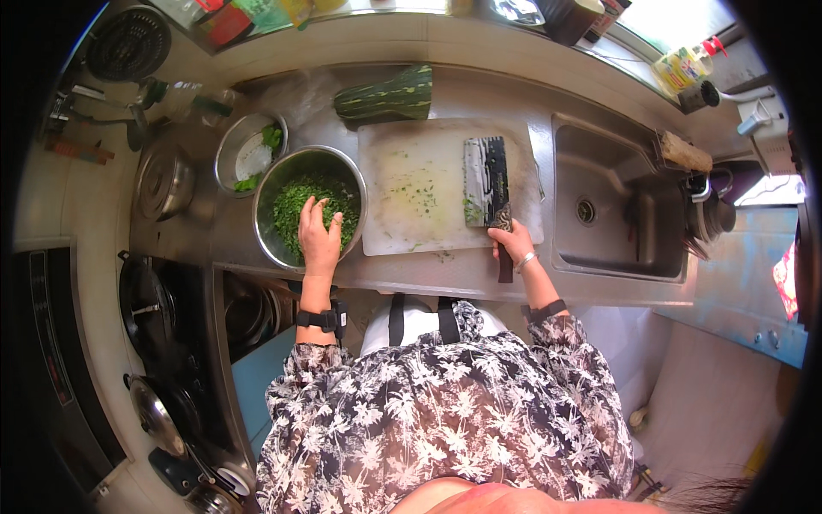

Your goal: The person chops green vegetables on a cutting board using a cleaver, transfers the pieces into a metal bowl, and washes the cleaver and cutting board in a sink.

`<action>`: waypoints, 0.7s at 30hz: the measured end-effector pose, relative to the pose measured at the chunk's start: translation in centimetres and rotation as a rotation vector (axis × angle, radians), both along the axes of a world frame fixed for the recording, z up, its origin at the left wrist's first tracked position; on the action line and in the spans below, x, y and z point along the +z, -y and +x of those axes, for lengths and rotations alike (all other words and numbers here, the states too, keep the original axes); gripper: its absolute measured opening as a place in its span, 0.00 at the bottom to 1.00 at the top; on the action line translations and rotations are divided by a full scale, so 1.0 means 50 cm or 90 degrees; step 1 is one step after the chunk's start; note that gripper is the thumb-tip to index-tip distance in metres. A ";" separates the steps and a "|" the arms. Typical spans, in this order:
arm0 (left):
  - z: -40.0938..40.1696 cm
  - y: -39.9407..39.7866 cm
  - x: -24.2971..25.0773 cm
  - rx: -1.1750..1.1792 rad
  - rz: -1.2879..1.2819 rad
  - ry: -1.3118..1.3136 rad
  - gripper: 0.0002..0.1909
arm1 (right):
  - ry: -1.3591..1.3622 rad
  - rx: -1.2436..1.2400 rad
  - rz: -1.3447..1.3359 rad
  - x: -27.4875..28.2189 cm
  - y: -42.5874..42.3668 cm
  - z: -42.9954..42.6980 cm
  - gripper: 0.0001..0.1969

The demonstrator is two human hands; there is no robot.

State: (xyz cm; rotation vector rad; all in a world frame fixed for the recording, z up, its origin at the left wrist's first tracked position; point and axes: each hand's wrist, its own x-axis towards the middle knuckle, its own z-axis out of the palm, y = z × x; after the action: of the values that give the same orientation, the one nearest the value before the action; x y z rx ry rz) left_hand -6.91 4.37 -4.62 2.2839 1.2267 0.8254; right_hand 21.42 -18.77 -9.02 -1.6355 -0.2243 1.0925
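My left hand is over the near part of a round steel bowl, its fingers apart at the chopped greens inside. Whether any greens are between the fingers cannot be told. My right hand grips the handle of a cleaver with a dark-and-silver patterned blade. The blade lies over the right part of a white cutting board, with green bits on its lower left corner. More green scraps are scattered across the middle of the board.
Left of the bowl stands a smaller steel bowl with green leaves. A cut piece of green squash lies behind the board. The sink is on the right. A lidded steel pot and a stove are at the left.
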 end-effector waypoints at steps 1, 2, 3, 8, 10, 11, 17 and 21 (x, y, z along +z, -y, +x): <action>-0.004 0.000 -0.006 0.004 -0.001 0.002 0.19 | 0.002 0.004 -0.001 0.003 -0.013 0.004 0.08; -0.008 0.000 -0.011 -0.002 -0.003 0.010 0.19 | 0.015 0.043 -0.012 0.006 -0.027 0.006 0.08; -0.009 -0.001 -0.014 -0.010 -0.006 0.020 0.19 | 0.030 0.080 -0.024 0.009 -0.038 0.010 0.08; -0.019 0.001 -0.019 -0.029 -0.017 0.030 0.19 | 0.041 0.178 -0.049 0.013 -0.080 -0.013 0.07; -0.018 0.005 -0.014 -0.033 -0.018 0.039 0.19 | 0.032 0.200 -0.060 0.020 -0.091 -0.029 0.07; -0.017 0.008 -0.010 -0.040 -0.018 0.046 0.19 | 0.022 0.218 -0.070 0.024 -0.093 -0.036 0.07; -0.009 0.011 0.003 -0.056 -0.019 0.078 0.18 | -0.013 0.224 -0.046 0.044 -0.076 -0.054 0.06; -0.023 0.010 0.008 -0.045 -0.031 0.102 0.16 | -0.119 0.233 -0.014 0.063 -0.049 -0.076 0.06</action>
State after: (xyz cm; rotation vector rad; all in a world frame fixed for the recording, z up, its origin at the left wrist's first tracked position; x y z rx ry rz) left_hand -8.05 3.86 -4.22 2.1635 1.0788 0.9226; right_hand 17.61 -16.33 -5.89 -1.5349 -0.4001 1.5211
